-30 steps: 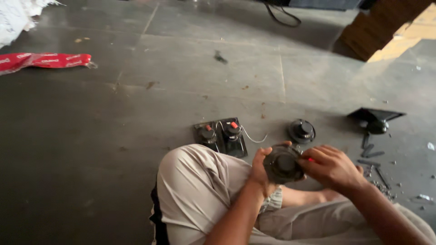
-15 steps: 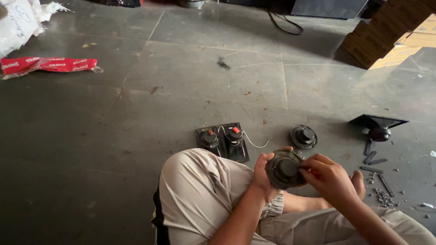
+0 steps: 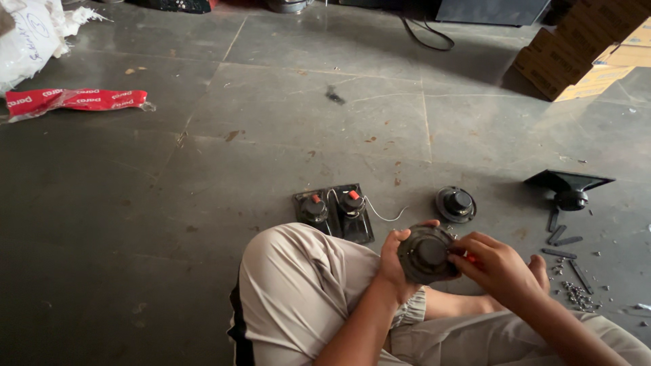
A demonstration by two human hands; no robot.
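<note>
Dim grey stone-tile floor, pretty scuffed, cardboard boxes at 2 o'clock, white sack at 10, black cable at 12.

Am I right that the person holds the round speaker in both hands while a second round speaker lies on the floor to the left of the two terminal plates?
Not quite: the second speaker lies to the right of the terminal plates, as the head view shows. Both the left hand and right hand do hold the round speaker.
</note>
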